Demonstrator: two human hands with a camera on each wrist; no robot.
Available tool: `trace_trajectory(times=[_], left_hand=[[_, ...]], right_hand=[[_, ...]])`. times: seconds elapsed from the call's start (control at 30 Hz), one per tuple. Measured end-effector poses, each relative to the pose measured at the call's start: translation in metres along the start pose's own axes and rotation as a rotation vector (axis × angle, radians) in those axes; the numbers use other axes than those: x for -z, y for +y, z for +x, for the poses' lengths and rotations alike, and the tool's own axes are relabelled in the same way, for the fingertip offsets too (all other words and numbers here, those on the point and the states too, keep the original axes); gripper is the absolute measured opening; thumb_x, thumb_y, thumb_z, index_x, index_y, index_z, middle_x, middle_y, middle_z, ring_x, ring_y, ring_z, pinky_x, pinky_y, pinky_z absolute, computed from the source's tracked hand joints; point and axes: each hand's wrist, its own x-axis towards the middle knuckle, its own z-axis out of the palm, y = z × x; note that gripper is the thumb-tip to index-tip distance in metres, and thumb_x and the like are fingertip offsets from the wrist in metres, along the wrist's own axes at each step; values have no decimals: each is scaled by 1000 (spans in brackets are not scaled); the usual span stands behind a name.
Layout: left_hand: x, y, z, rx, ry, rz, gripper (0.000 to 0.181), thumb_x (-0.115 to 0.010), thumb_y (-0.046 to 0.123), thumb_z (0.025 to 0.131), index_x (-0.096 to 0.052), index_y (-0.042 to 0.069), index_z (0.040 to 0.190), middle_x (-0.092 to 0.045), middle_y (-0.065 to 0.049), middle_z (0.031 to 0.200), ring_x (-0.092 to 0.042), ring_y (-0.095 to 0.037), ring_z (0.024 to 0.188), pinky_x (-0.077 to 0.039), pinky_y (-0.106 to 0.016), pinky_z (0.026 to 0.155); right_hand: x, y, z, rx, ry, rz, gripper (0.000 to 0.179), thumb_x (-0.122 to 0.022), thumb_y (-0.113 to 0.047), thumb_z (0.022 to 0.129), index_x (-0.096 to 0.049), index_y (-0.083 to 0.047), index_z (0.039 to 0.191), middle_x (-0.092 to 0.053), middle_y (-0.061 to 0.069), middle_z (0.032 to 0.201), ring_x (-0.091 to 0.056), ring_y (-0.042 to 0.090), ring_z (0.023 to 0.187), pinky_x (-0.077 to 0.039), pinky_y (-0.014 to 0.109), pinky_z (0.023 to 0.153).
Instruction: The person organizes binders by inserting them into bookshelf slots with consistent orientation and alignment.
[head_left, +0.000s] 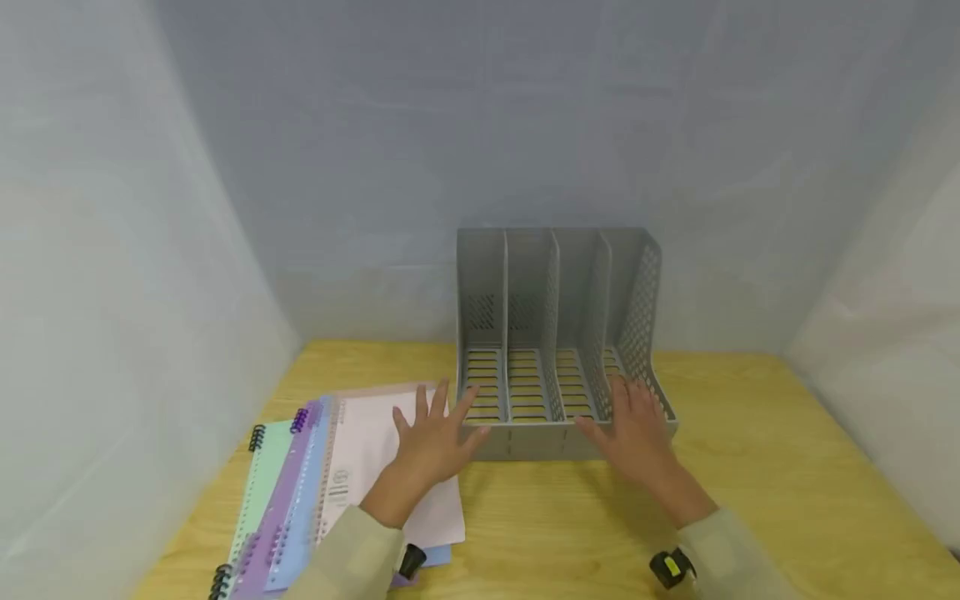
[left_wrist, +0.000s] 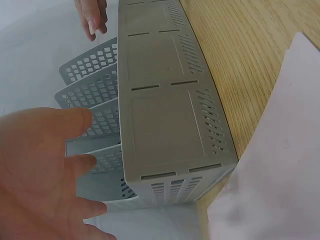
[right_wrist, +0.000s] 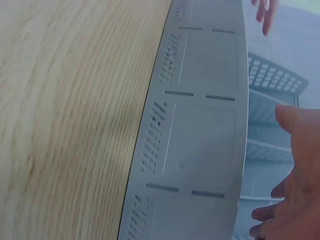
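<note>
A grey file organizer with upright dividers stands on the table, its slotted compartments facing me. My left hand, fingers spread, is over the pink notebook and near the organizer's front left corner. Above the organizer's front right part is my right hand, its fingers extended and holding nothing. The left wrist view has the left hand beside the organizer's front wall. In the right wrist view the right hand is close to the front wall; whether either hand touches it, I cannot tell.
Fanned out at the left are a pink notebook, a blue notebook, a purple notebook and a green notebook, with spiral bindings on their left. The wooden table meets pale sheeting behind and at both sides.
</note>
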Motion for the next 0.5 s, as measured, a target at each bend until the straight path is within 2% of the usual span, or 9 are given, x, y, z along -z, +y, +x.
trace_trajectory(times=[0.07,0.27,0.5], left_hand=[[0,-1,-1,3,8,-9,62,-47,51,98,-32,26,153,-17,-20,159,-11,-50,143,-10,-78,102],[3,-10,-4,32,18,-49,60,-48,48,99,-33,24,152,-25,-21,155,-21,-50,140,-19,-76,102],[2,-33,-5,53,56,-53,62,-51,43,99,-30,19,153,-36,-25,148,-44,-49,125,-42,-68,88]], right_hand=[[3,6,0,9,21,5,90,-58,-52,93,-24,13,144,-31,38,144,-21,58,135,-15,66,110],[9,18,-2,-14,31,60,93,-60,-48,93,-21,20,142,-24,40,146,-18,56,136,-13,65,111],[12,30,0,-4,77,80,92,-63,-44,92,-21,22,140,-32,44,138,-30,58,127,-23,69,105]])
